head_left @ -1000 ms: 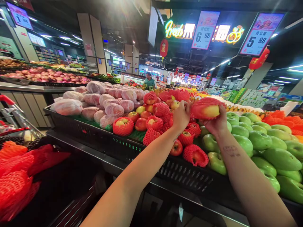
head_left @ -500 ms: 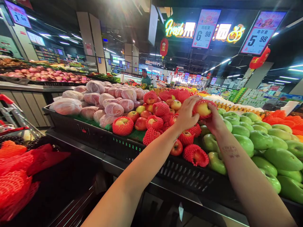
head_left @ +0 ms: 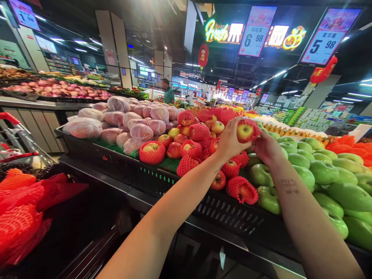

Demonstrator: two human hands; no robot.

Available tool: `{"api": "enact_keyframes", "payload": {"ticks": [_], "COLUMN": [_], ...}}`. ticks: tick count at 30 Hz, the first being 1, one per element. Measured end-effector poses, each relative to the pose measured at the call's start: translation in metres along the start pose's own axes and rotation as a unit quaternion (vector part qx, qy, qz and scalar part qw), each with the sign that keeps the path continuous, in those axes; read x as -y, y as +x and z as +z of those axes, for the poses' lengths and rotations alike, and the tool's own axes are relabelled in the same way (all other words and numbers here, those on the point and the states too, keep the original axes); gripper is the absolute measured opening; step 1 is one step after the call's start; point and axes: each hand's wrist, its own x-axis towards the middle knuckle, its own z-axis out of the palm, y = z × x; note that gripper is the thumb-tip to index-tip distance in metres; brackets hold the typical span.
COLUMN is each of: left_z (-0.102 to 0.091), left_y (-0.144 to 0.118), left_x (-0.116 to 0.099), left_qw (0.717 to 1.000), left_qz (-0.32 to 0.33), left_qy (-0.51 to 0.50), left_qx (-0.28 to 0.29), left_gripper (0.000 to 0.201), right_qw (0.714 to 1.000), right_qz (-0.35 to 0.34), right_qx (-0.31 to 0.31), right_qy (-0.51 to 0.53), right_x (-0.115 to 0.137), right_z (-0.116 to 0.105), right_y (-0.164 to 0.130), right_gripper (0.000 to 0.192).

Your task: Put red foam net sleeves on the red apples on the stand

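Between my two hands is a red-and-yellow apple (head_left: pixel 245 131) in a red foam net sleeve, held up over the fruit display. My left hand (head_left: pixel 231 140) grips its left side, the thumb underneath. On the right, my right hand (head_left: pixel 266 146) closes around the apple's lower right side; some of its fingers are hidden behind the fruit. Below lie more red apples (head_left: pixel 173 150), some bare and some in red foam net sleeves (head_left: pixel 241 190). Green apples (head_left: pixel 322 172) are heaped to the right of my right forearm.
Plastic-wrapped pink fruit (head_left: pixel 141 132) fills the display's left part. A black crate wall (head_left: pixel 226 211) runs along the front. Loose red foam nets (head_left: pixel 20 217) lie at lower left, near a metal cart (head_left: pixel 24 135). A person (head_left: pixel 167 92) stands farther back, beyond the display.
The apple has turned in my hands, so its yellow end faces me more. My right hand has shifted slightly to the right and down. The distant person has moved left.
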Motion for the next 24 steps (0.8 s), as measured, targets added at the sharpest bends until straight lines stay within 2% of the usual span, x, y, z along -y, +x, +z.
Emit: {"api": "enact_keyframes", "payload": {"ticks": [8, 11, 15, 18, 21, 24], "left_z": [0.004, 0.007, -0.001, -0.026, -0.073, -0.129], "left_y": [-0.002, -0.003, 0.003, 0.006, -0.006, -0.034], "left_x": [0.005, 0.007, -0.010, -0.041, -0.066, -0.062], "left_qw": [0.999, 0.999, 0.999, 0.994, 0.979, 0.966], "left_qz": [0.022, 0.015, 0.018, 0.030, 0.045, 0.066], "left_qy": [0.003, 0.010, 0.035, 0.058, 0.083, 0.141], "left_qx": [0.023, 0.035, 0.014, -0.082, -0.182, -0.208], "left_gripper": [0.078, 0.082, 0.084, 0.085, 0.090, 0.099], "right_qw": [0.996, 0.996, 0.995, 0.993, 0.992, 0.992], "right_qz": [-0.026, -0.027, -0.041, -0.040, -0.017, -0.001], "right_qx": [-0.082, -0.082, -0.077, -0.085, -0.085, -0.085], "right_qy": [-0.002, -0.025, -0.057, -0.072, -0.086, -0.094], "right_x": [-0.003, -0.002, 0.003, 0.007, 0.009, 0.009], "right_z": [0.001, 0.001, 0.001, 0.000, -0.001, 0.001], "right_y": [0.002, 0.000, -0.002, -0.002, -0.001, 0.000], "right_gripper": [0.046, 0.041, 0.028, 0.020, 0.013, 0.012]}}
